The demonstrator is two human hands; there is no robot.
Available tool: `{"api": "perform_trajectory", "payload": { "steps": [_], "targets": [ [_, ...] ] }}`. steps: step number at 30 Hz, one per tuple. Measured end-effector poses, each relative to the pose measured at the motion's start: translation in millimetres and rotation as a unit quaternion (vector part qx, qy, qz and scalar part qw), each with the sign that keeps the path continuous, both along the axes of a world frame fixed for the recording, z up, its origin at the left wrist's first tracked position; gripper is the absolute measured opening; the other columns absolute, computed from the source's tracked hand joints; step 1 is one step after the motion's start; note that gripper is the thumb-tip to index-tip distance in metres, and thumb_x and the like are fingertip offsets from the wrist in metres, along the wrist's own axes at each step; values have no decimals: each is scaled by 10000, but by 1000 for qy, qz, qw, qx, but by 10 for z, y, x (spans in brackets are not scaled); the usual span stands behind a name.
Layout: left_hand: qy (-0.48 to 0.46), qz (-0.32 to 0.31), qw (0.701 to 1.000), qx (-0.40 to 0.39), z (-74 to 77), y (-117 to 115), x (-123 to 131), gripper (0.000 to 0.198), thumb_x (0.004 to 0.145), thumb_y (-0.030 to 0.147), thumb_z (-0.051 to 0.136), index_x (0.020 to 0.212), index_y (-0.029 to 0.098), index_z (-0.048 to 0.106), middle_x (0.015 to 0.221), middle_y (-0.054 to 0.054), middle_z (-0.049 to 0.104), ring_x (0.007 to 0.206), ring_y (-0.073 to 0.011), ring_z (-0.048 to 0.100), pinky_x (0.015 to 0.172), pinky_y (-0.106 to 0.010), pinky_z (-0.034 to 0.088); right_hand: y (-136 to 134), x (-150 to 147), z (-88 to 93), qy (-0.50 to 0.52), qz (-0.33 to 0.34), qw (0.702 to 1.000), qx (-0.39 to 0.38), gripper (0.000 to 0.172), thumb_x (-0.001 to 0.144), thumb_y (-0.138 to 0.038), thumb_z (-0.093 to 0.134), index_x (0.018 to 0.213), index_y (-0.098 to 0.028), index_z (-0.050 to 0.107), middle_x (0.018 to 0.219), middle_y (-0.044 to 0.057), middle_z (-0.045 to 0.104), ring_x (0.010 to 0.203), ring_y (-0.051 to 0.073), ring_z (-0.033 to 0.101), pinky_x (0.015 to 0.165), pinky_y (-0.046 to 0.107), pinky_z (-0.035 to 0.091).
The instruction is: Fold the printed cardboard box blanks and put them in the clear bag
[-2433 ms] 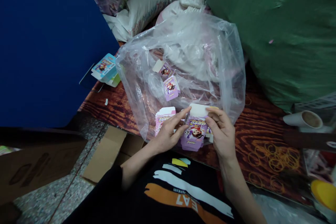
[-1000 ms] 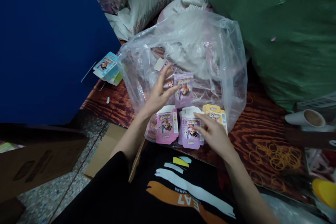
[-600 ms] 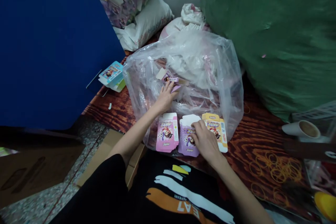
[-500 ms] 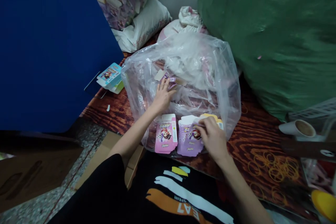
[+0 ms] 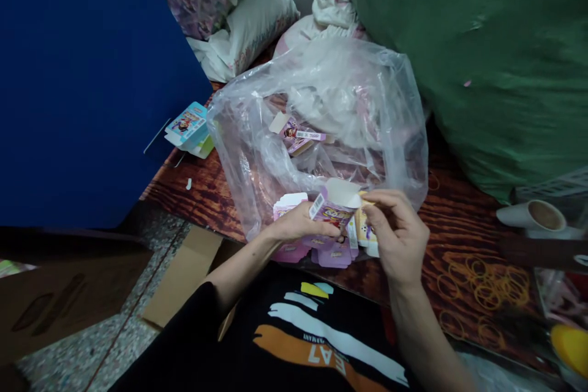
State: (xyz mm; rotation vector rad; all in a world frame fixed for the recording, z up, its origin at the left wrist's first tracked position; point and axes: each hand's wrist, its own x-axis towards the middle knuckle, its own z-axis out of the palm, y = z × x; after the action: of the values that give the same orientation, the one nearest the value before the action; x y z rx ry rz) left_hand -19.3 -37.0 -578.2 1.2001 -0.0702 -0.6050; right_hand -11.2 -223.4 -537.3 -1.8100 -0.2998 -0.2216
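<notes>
Both hands hold a small purple printed carton just above the near table edge. My left hand grips its left side, fingers wrapped round it. My right hand pinches its right side. The carton's white top flap stands open. Under the hands lie flat stacks of pink cartons, purple cartons and yellow cartons. Behind them a large clear plastic bag holds more loose cartons.
A blue panel stands at the left with blue flat cartons beside it. A green sack fills the right. Rubber bands and a tape roll lie on the wooden table. Cardboard rests on the floor.
My left hand has come back out of the plastic bag to the near edge. Both hands have lifted one purple carton off the stack and now hold it between them.
</notes>
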Motion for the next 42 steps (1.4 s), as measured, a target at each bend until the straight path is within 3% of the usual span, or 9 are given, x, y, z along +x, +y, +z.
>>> {"api": "perform_trajectory", "payload": {
  "steps": [3, 8, 13, 21, 26, 32, 35, 38, 42],
  "targets": [
    [42, 26, 997, -62, -12, -49, -73, 646, 558, 554, 936, 987, 107, 754, 907, -100, 759, 815, -208, 691, 849, -350, 539, -84, 10, -175, 15, -10, 999, 28, 130, 911, -325, 684, 965, -256, 779, 1103, 65, 702, 1077, 232, 654, 903, 366, 534],
    [65, 53, 989, -122, -34, -128, -96, 619, 578, 546, 935, 973, 103, 760, 852, -104, 765, 743, -208, 712, 805, -365, 578, -40, -35, -331, 27, 11, 999, 40, 175, 894, -314, 707, 1045, -282, 791, 1138, 61, 734, 1135, 248, 652, 974, 413, 530],
    [36, 59, 993, -97, -28, -126, -96, 662, 590, 567, 924, 1046, 114, 761, 996, -123, 772, 917, -232, 710, 912, -369, 542, 74, -113, -358, 2, -23, 999, 34, 290, 901, -271, 698, 1186, -281, 752, 1185, 52, 740, 1112, 231, 673, 995, 408, 526],
    [17, 33, 999, -20, -43, -109, -197, 802, 635, 794, 763, 1026, 94, 743, 934, -119, 746, 870, -243, 683, 817, -343, 532, -41, -40, -437, 35, -6, 996, 85, 50, 832, -259, 747, 874, -233, 745, 768, -16, 674, 683, 134, 609, 632, 246, 491],
    [-125, 201, 971, 44, -6, -193, -312, 633, 883, 618, 659, 1337, 180, 616, 1138, -100, 698, 986, -212, 666, 861, -302, 535, -88, 23, -440, 38, -77, 992, 93, 136, 849, -329, 743, 779, -214, 724, 745, -5, 659, 704, 147, 592, 670, 270, 487],
    [-241, 204, 938, 144, -59, -166, -379, 521, 963, 362, 626, 1455, 224, 525, 1145, -90, 687, 821, -141, 664, 750, -265, 543, -96, 49, -380, 32, -16, 995, 92, 112, 840, -257, 747, 740, -221, 711, 781, 0, 676, 769, 146, 623, 708, 256, 501],
    [-278, 189, 928, 162, -68, -94, -344, 383, 957, 311, 637, 1327, 214, 614, 1175, -91, 697, 944, -171, 678, 837, -286, 546, -108, 71, -351, 86, -18, 989, 121, 177, 797, -256, 785, 965, -254, 730, 787, -22, 679, 719, 131, 625, 665, 237, 506],
    [-244, 149, 945, 162, -43, -24, -303, 314, 917, 283, 685, 1214, 200, 624, 1121, -66, 683, 885, -152, 683, 793, -263, 541, -139, 96, -306, 134, 29, 983, 121, 333, 808, -285, 777, 1135, -284, 718, 841, -15, 714, 768, 145, 663, 701, 251, 534],
    [-123, 145, 975, 114, 8, 1, -294, 407, 875, 283, 722, 1202, 216, 488, 1037, -21, 634, 774, -121, 680, 677, -217, 515, -159, 124, -223, 128, 127, 982, 63, 89, 844, -337, 750, 861, -254, 779, 965, 35, 773, 946, 191, 702, 837, 300, 557]
  ]
}}
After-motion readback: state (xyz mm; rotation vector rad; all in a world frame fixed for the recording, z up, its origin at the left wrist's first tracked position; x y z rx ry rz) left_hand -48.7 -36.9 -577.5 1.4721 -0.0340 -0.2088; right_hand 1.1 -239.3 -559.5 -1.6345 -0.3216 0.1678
